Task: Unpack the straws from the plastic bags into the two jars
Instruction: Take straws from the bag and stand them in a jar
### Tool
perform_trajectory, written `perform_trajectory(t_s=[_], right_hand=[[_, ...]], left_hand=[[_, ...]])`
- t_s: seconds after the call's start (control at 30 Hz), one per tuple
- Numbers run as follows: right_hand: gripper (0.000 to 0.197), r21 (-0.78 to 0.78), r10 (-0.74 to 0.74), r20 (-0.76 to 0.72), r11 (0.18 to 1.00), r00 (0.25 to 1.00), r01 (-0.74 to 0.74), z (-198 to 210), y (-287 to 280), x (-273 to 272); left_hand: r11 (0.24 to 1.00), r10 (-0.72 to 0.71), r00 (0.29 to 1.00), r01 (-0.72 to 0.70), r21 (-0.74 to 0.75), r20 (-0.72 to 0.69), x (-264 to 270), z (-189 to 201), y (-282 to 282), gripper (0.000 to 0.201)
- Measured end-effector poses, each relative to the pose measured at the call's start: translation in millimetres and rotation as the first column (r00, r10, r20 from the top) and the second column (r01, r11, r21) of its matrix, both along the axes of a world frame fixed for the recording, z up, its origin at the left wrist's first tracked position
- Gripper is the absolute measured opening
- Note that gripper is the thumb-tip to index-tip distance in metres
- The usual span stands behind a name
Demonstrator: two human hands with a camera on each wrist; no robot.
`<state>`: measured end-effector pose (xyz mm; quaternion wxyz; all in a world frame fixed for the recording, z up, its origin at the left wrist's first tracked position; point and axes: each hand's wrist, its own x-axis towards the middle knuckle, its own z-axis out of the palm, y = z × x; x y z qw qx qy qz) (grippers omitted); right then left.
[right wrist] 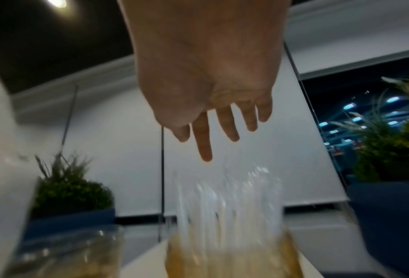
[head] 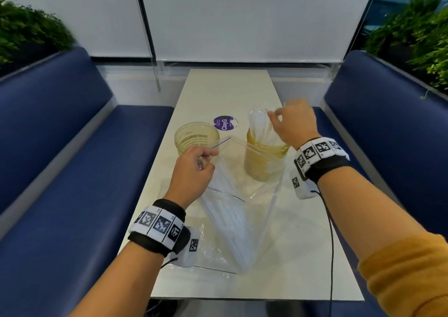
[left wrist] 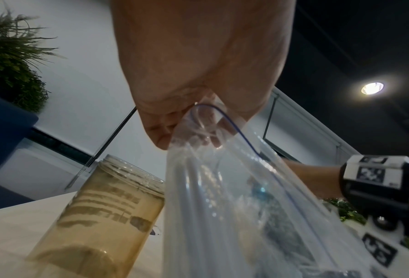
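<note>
My left hand (head: 206, 158) pinches the blue-lined top edge of a clear zip bag (head: 230, 219) that holds several white straws and slopes up from the table. The left wrist view shows the pinch of the left hand (left wrist: 198, 120) on the bag (left wrist: 234, 206). Just beyond that hand stands an empty amber jar (head: 196, 137), also seen in the left wrist view (left wrist: 103, 216). A second amber jar (head: 264, 166) on the right holds a bunch of straws (head: 261, 127). My right hand (head: 274, 118) hovers over their tops, fingers (right wrist: 204, 146) straight and holding nothing.
A flat, empty clear bag (head: 211, 256) lies near the table's front edge under my left wrist. A purple round label (head: 224, 123) sits behind the jars. Blue benches (head: 72, 171) flank the narrow white table (head: 230, 86), with plants behind them.
</note>
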<state>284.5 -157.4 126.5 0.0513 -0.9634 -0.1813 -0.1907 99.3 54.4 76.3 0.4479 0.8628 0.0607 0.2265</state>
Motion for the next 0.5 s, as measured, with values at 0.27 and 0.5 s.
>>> perform_trajectory(t_s=[0.27,0.5], right_hand=[[0.037,0.199,0.388,-0.43,0.922,0.815,-0.333,49,54,-85],[0.093,0.178,0.204,-0.804,0.979,0.559,-0.1,-28,75,-97]], left_hand=[[0.998,-0.046,0.999,0.047,0.032,-0.021,-2,4,-2,0.052],[0.986,-0.159,0.987,0.159,0.046,0.014,-12,2,-1,0.067]])
